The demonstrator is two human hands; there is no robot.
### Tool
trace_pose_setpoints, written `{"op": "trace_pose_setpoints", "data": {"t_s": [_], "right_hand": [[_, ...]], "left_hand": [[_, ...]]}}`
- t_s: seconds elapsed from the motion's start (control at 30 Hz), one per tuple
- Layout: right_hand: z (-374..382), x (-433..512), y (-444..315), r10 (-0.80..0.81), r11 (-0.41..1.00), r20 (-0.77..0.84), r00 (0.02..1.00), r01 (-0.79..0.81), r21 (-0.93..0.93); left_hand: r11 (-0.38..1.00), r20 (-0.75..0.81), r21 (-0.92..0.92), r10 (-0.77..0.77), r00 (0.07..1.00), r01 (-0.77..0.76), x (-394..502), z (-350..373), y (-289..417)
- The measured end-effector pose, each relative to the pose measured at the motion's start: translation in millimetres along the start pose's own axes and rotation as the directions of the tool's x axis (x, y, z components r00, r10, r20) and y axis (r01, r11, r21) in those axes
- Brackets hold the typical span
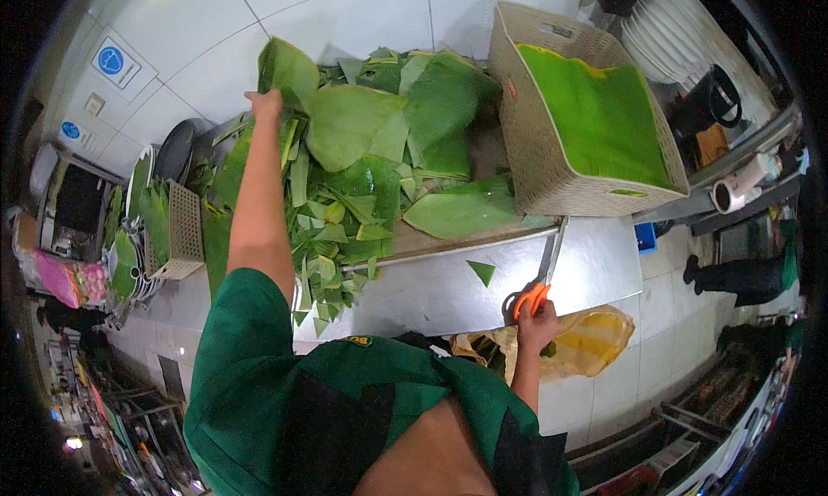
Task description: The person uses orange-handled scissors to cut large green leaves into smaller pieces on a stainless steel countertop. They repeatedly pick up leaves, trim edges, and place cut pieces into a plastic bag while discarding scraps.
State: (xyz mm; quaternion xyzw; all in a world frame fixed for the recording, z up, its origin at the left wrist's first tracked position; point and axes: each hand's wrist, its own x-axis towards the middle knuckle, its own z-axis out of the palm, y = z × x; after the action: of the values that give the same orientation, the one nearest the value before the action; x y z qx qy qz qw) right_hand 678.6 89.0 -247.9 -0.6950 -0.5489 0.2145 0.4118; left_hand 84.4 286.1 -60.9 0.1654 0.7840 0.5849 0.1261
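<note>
My left hand (pixel 265 105) reaches to the back of the steel counter and grips a piece of banana leaf (pixel 284 69) by its side. Cut banana leaves (pixel 356 124) lie heaped just right of that hand, with small trimmings (pixel 323 237) spilling towards the front edge. In my right hand (pixel 538 328) is a pair of scissors with orange handles (pixel 532 300), held near the counter's front edge. Their blades point away from me, towards the plastic basket (pixel 588 201). One leaf triangle (pixel 480 273) lies alone on the bare steel (pixel 427 282).
The beige basket holds large banana leaf sheets (pixel 595 121). A smaller basket (pixel 184 231) with leaves stands at left beside stacked plates. Below the front edge at right is a yellowish plastic bag (pixel 588 344). White plates (pixel 666 36) stand at the far right; a person (pixel 744 279) is beyond.
</note>
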Motion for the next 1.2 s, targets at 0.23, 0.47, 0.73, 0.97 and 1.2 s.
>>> {"op": "trace_pose_setpoints", "data": {"t_s": [0.23, 0.47, 0.73, 0.97, 1.2], "right_hand": [[-3, 3, -15, -0.010, 0.998, -0.019, 1.000, 0.009, -0.070], [6, 1, 3, -0.019, 1.000, -0.063, 0.998, 0.020, 0.017], [-2, -1, -7, -0.088, 0.994, -0.096, 0.991, 0.082, -0.067], [2, 1, -5, -0.071, 0.992, -0.093, 0.993, 0.061, -0.108], [5, 0, 0, -0.051, 0.976, -0.104, 0.993, 0.027, -0.217]], "left_hand": [[0.160, 0.347, 0.329, 0.896, 0.277, -0.931, -183, 76, -11], [0.175, 0.729, 0.592, 0.301, 0.615, -0.787, -245, 160, -32], [0.412, 0.750, 0.490, 0.250, 0.612, -0.769, -164, 192, -29], [0.918, 0.443, -0.171, 0.397, 0.804, -0.359, -58, 60, 27], [0.899, 0.514, -0.397, 0.051, 0.856, 0.184, 65, -108, -29]]}}
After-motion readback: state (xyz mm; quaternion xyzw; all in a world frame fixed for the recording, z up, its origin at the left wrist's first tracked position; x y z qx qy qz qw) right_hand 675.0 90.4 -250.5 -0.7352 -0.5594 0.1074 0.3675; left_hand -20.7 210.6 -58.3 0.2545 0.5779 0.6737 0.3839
